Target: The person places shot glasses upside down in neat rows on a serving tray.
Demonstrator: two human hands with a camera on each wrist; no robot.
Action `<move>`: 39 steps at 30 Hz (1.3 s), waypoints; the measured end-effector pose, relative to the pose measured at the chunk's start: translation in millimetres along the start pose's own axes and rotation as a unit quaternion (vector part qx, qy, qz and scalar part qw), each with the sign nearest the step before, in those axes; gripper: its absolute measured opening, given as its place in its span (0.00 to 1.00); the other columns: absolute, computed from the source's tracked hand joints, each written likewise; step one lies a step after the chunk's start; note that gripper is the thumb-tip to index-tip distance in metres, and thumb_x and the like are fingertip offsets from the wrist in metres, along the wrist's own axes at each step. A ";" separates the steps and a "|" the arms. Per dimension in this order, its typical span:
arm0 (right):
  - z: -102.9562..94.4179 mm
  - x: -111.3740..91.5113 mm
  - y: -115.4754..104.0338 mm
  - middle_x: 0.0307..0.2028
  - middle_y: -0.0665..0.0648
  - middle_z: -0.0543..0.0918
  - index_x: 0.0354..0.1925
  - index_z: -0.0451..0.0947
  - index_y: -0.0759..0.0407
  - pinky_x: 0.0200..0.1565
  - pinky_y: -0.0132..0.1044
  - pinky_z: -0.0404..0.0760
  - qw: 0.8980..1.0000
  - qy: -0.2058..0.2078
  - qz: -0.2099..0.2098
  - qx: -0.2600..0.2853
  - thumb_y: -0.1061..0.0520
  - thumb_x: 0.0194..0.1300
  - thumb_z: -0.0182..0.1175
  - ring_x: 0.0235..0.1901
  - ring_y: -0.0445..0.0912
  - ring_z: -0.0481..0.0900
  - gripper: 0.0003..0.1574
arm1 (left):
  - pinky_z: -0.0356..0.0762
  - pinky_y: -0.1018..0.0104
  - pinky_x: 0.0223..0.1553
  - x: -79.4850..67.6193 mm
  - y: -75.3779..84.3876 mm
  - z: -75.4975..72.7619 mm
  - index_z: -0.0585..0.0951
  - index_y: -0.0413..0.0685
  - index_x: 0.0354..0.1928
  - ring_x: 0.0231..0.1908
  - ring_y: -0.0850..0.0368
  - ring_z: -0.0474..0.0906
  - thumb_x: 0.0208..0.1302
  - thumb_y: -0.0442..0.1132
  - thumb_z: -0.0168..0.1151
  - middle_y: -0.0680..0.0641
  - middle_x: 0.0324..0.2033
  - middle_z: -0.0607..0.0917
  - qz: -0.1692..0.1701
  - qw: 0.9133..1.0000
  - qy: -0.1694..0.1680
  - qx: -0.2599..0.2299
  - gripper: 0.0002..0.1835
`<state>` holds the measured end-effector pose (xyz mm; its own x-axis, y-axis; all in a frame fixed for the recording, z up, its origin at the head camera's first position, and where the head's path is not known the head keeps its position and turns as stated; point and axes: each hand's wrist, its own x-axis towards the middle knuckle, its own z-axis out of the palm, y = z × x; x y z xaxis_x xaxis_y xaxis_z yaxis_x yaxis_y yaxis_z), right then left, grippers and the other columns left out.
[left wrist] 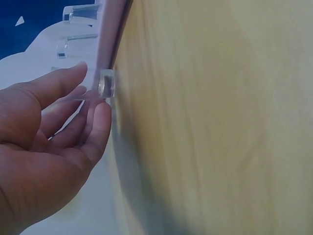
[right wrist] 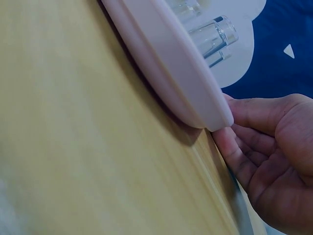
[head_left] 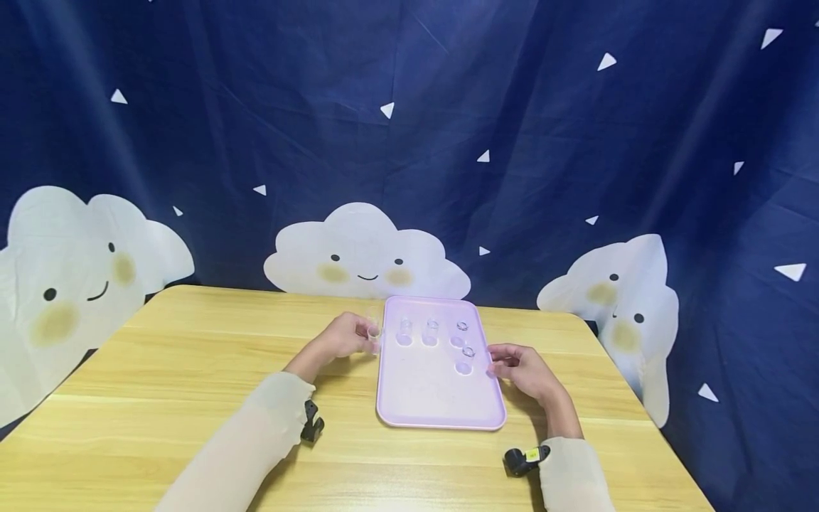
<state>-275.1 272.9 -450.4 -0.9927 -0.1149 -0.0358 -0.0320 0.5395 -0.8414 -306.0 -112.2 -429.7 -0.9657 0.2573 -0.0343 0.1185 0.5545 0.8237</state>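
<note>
In the head view, my left hand (head_left: 348, 334) holds a small clear glass (left wrist: 106, 84) beside the left rim of a pink tray (head_left: 441, 405). The glass's thick base points down towards the table; fingers partly hide its see-through body. On the tray's far half stand several similar glasses (head_left: 465, 361), apparently mouth down with their thick bases on top. At the tray's right side, my right hand (head_left: 525, 370) grips the rim. Its thumb lies above the edge and its fingers below, as the right wrist view shows.
The tray rests on a light wooden table (head_left: 211, 341). Behind the table's far edge hangs a dark blue curtain (head_left: 320, 92) with white clouds and triangles. A small black camera sits on each wrist.
</note>
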 end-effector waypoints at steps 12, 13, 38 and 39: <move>0.9 0.2 -1.2 0.45 0.59 0.87 0.58 0.81 0.66 0.44 0.36 0.76 1.000 0.001 0.000 -0.003 0.65 0.63 0.69 0.41 0.49 0.80 0.24 | 0.76 0.47 0.58 -1.5 0.9 0.8 0.88 0.38 0.43 0.46 0.49 0.80 0.50 0.31 0.78 0.43 0.45 0.89 0.007 1.000 -0.026 0.011 0.16; 0.9 0.2 -1.4 0.45 0.59 0.87 0.58 0.81 0.66 0.44 0.36 0.76 1.000 0.001 -0.002 -0.004 0.65 0.63 0.69 0.41 0.49 0.80 0.24 | 0.77 0.47 0.57 -1.7 1.2 0.3 0.88 0.38 0.43 0.46 0.48 0.80 0.51 0.31 0.78 0.43 0.45 0.89 0.009 1.000 -0.026 0.014 0.16; -1.5 -1.2 -2.3 0.45 0.58 0.87 0.59 0.82 0.64 0.43 0.35 0.76 1.000 0.001 0.009 -0.022 0.63 0.65 0.69 0.42 0.48 0.79 0.24 | 0.81 0.62 0.42 2.1 23.5 -0.5 0.87 0.42 0.50 0.40 0.56 0.80 0.60 0.41 0.74 0.51 0.38 0.86 0.089 0.995 -0.022 0.050 0.17; -1.4 -1.4 -2.6 0.45 0.58 0.87 0.58 0.82 0.64 0.43 0.35 0.76 1.000 0.002 0.010 -0.020 0.64 0.64 0.69 0.42 0.48 0.79 0.24 | 0.81 0.62 0.41 2.8 23.8 0.3 0.87 0.42 0.50 0.39 0.56 0.80 0.60 0.41 0.74 0.51 0.38 0.86 0.094 0.994 -0.024 0.050 0.17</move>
<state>-273.8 272.9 -447.4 -0.9936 -0.1008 -0.0510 -0.0163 0.5743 -0.8185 -305.8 -98.0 -410.3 -0.9121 0.4009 0.0860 0.3209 0.5674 0.7584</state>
